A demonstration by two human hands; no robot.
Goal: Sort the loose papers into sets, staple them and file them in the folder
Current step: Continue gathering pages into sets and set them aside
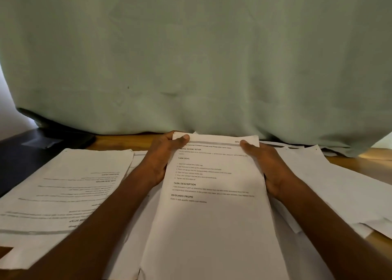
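Desk-top paper stack gripped between both hands, seemingly upright.

Bare worktop shows only in a narrow strip at centre frame below the hanging green cloth, and again at the right edge. Sheets cover nearly everything else: a printed pile at lower left, blank sheets spreading to the lower right. A dark folder blocks the left edge. Both hands grip the middle stack, filling the centre.
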